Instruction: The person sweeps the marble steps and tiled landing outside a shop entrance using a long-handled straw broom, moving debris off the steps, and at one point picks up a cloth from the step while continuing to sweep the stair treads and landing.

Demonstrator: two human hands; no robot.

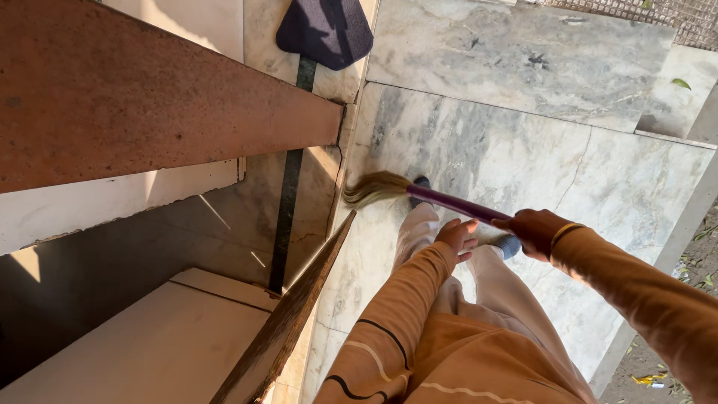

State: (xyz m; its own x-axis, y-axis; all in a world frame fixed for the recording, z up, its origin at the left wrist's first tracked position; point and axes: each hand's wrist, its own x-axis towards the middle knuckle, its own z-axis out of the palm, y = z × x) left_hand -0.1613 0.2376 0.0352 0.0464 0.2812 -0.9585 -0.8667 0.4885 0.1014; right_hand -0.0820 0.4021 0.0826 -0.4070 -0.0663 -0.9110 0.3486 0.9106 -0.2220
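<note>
My right hand is shut on the purple handle of a broom. The broom's straw bristles point left and touch the marble floor beside the wall edge. My left hand hangs just below the handle with its fingers loosely apart and holds nothing. Both arms wear orange sleeves. My legs in light trousers and dark shoes show under the handle.
A reddish-brown slab juts out at the left above a lower cream landing. A dark blue mat lies at the top. A marble step rises behind. Dirt with leaves borders the right edge.
</note>
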